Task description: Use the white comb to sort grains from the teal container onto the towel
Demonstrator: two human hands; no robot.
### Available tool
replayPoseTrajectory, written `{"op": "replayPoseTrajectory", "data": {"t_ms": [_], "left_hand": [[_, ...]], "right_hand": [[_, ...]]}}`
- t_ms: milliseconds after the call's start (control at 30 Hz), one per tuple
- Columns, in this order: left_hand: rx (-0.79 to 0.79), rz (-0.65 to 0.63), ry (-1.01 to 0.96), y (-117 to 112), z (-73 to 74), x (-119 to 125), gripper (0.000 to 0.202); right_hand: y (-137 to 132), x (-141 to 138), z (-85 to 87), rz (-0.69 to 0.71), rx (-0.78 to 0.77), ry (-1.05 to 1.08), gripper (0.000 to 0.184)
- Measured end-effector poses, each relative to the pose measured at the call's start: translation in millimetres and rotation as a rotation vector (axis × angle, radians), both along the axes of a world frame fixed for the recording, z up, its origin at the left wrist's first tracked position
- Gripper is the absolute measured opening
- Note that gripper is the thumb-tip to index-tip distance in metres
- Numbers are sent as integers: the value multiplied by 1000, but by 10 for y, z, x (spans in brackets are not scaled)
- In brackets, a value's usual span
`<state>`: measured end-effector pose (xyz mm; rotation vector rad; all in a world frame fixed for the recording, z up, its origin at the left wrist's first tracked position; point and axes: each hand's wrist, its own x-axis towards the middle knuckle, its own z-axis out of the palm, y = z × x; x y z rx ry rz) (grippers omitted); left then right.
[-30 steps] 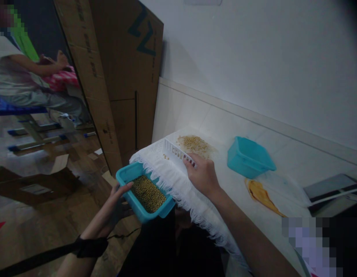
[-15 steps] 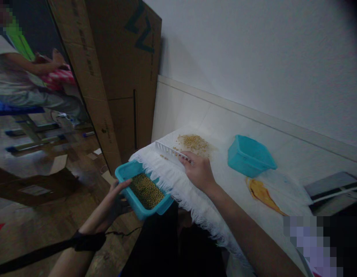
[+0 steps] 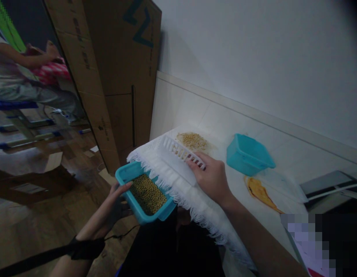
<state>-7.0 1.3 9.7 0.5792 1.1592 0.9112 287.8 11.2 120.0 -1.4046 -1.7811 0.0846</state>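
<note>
My left hand (image 3: 113, 203) grips the near-left side of a turquoise plastic box (image 3: 142, 217), its thumb over the rim. Yellowish beans (image 3: 148, 192) cover the bottom of this box, which is held just below the edge of a fringed white cloth (image 3: 155, 154). My right hand (image 3: 210, 175) is closed on a white slotted plastic piece (image 3: 178, 161) with a row of slots and a flat panel, tilted over the cloth. Just beyond it lies a spread of loose beans (image 3: 195, 141). A few more beans show through the slots.
A second turquoise box (image 3: 249, 156) stands on the table to the right, with a stained yellow-brown piece (image 3: 262, 194) in front of it. A large cardboard carton (image 3: 120, 77) rises at the left, beside the white wall (image 3: 253, 57). Another person (image 3: 31, 73) sits at far left.
The white slotted piece has tilted so that its flat panel now shows, and my right hand has moved slightly right and nearer. My left hand still holds the box at the cloth's edge.
</note>
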Motion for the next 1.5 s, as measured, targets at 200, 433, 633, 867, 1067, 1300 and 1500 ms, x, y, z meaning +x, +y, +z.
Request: {"op": "replayPoseTrajectory", "data": {"t_ms": [200, 433, 633, 867, 1067, 1300, 1500], "left_hand": [[-23, 47, 26, -10, 26, 33, 72], [-68, 73, 23, 22, 0, 24, 79], [-89, 71, 36, 26, 23, 38, 77], [-79, 70, 31, 40, 20, 17, 79], [-40, 54, 42, 90, 11, -18, 76], [16, 22, 17, 152, -9, -63, 71], [72, 0, 17, 152, 24, -85, 70]], "right_hand": [[449, 54, -27, -275, -5, -46, 16], [584, 19, -137, -318, -26, -71, 15], [584, -12, -140, -282, -46, -92, 16], [635, -69, -111, -287, -90, -155, 18], [644, -110, -106, -209, -88, -179, 20], [622, -125, -142, -184, -66, -145, 22], [579, -152, -139, -149, -87, -105, 21]]}}
